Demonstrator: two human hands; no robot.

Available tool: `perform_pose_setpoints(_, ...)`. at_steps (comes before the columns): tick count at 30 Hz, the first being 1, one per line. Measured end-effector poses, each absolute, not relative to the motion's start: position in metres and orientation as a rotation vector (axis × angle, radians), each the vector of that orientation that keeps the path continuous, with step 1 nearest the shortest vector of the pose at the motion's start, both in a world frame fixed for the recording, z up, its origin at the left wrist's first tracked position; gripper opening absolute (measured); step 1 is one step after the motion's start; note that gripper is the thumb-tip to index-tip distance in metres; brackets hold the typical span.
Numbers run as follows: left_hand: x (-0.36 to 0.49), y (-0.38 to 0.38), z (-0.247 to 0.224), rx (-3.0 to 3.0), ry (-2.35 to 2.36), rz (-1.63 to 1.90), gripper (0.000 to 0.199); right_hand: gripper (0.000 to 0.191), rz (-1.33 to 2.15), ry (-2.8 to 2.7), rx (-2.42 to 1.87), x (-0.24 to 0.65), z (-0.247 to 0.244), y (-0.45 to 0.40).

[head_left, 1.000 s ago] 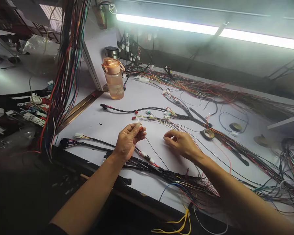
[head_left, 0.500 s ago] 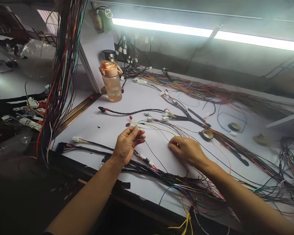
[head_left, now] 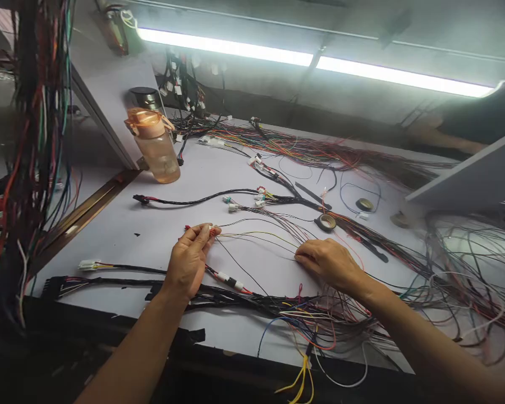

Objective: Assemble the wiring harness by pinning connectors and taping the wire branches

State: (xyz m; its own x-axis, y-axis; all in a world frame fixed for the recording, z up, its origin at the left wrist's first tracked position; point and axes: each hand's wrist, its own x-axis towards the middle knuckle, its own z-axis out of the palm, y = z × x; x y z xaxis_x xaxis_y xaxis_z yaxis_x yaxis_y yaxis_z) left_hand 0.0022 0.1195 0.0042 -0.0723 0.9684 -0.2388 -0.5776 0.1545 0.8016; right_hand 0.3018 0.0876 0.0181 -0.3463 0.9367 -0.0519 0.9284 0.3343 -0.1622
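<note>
My left hand [head_left: 189,262] is closed in a pinch on small red connectors [head_left: 214,230], mostly covered by the fingers. Another bit of red shows behind its knuckles. Thin dark and yellow-green wires [head_left: 252,233] run from these connectors to the right across the white table. My right hand [head_left: 332,265] is low over the table with thumb and fingers pressed together on thin wires near its fingertips. Below the hands lies a black-wrapped wire harness [head_left: 138,280] with white connectors [head_left: 230,280]. Beyond them, a second branched harness [head_left: 210,196] ends in white and teal connectors [head_left: 260,201].
A water bottle [head_left: 155,148] stands at the back left. Tape rolls [head_left: 327,223] lie right of centre. Loose wires [head_left: 311,148] stretch along the back, and more tangle at right [head_left: 467,275]. Hanging wires [head_left: 37,140] fill the left edge. Part of another person [head_left: 450,132] shows at far right.
The view has swung right. The red connectors that lay beyond my left hand are now drawn in at its fingers. My right hand still pinches wires, now more stretched out between the hands.
</note>
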Motion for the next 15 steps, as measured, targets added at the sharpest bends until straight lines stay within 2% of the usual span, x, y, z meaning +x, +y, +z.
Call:
perform_pose_setpoints(9, 0.003, 0.121, 0.006, 0.531, 0.971, 1.413, 0.025, 0.017, 0.423, -2.386, -1.981, 0.345, 0.034, 0.067)
perform_pose_setpoints(15, 0.004, 0.119, 0.006, 0.613, 0.962, 1.397, 0.025, 0.024, 0.172, -2.250, -1.616, 0.286, 0.045, 0.100)
